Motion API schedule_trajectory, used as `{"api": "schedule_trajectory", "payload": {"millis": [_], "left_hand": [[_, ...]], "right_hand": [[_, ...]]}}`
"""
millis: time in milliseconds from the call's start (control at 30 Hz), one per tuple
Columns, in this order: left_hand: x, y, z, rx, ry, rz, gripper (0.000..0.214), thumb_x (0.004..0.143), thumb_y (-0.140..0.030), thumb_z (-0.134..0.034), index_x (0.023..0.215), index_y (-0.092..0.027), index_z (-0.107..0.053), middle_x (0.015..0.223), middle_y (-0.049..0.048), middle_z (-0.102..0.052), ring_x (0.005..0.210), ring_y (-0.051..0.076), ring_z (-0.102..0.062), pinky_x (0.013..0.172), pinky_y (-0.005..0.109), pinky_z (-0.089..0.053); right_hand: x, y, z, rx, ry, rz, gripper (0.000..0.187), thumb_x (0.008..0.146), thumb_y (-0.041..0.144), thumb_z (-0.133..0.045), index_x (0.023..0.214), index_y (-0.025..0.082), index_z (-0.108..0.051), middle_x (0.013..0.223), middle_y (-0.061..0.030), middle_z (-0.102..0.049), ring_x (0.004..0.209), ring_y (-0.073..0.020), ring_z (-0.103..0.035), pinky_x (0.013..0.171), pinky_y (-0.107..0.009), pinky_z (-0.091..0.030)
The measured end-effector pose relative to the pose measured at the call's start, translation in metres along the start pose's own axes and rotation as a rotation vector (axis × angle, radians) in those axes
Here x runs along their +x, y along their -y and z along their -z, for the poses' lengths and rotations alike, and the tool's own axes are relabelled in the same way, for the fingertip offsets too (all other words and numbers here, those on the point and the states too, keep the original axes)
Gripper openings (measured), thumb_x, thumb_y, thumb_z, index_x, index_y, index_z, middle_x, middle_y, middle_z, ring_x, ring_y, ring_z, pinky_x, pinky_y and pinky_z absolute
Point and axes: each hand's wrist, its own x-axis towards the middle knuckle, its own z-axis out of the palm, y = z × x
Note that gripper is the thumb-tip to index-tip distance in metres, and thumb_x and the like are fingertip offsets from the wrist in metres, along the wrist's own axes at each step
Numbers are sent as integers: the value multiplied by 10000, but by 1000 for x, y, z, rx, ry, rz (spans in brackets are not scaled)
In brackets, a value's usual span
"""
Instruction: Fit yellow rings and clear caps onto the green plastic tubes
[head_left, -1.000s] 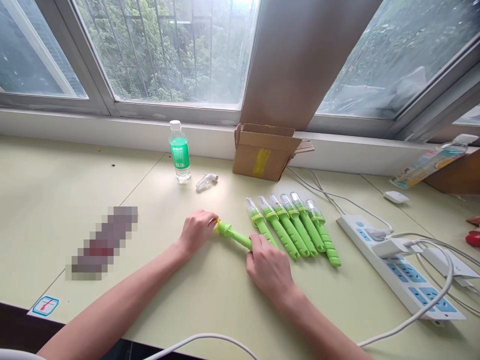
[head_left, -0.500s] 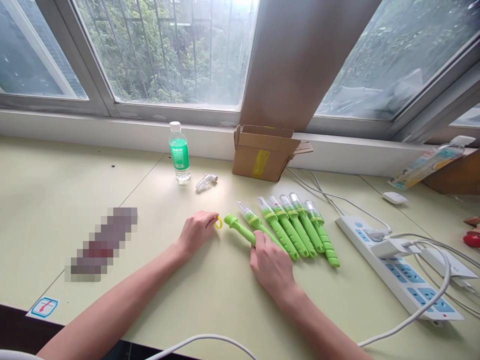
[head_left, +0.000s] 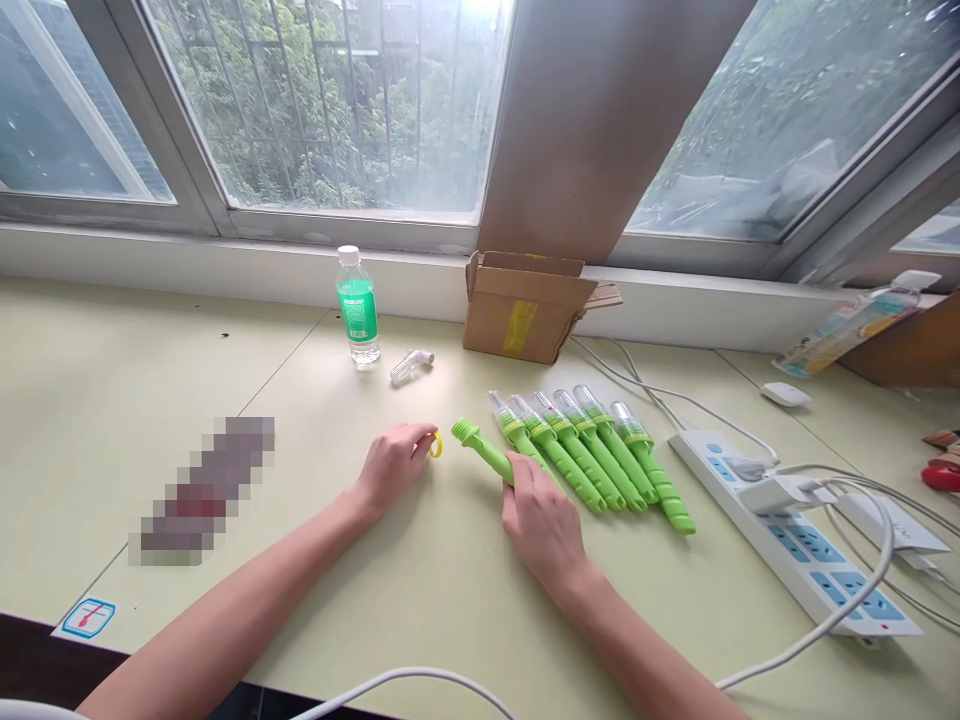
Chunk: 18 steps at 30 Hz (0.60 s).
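Observation:
My right hand [head_left: 541,520] is closed round the lower end of a green ribbed handle [head_left: 482,451] that lies on the pale green table [head_left: 150,400], its threaded end pointing up-left. My left hand [head_left: 394,462] rests on the table a little to the left, fingers curled, pinching a small yellow ring [head_left: 436,445]. A gap separates the ring from the handle's threaded end. Right beside my right hand lies a row of several green handles with clear caps [head_left: 592,450], side by side.
A water bottle [head_left: 358,310] and a small clear cap piece [head_left: 411,364] stand at the back, next to an open cardboard box [head_left: 525,305]. A white power strip [head_left: 787,535] with cables lies at the right. A white cable [head_left: 405,680] crosses the front edge.
The yellow ring came off the handle's threaded end and stays in my left hand. My right hand shifted the handle right, up against the row.

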Motion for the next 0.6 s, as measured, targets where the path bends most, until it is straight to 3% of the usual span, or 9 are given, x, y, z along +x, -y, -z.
{"api": "schedule_trajectory", "payload": {"millis": [433, 600], "left_hand": [[4, -12, 6, -420, 6, 273, 197, 858, -257, -526, 1012, -197, -634, 855, 31, -720, 704, 160, -672, 686, 295, -551], [2, -13, 6, -504, 58, 290, 165, 860, -277, -529, 940, -190, -642, 872, 40, -715, 799, 186, -685, 714, 305, -558]], "right_hand": [[1, 1, 3, 152, -1, 147, 275, 847, 102, -439, 1069, 185, -579, 873, -42, -641, 722, -164, -567, 529, -244, -311], [1, -2, 0, 133, 18, 154, 326, 849, 98, -434, 1128, 189, -576, 862, -43, -646, 683, -159, -555, 503, -247, -282]]}}
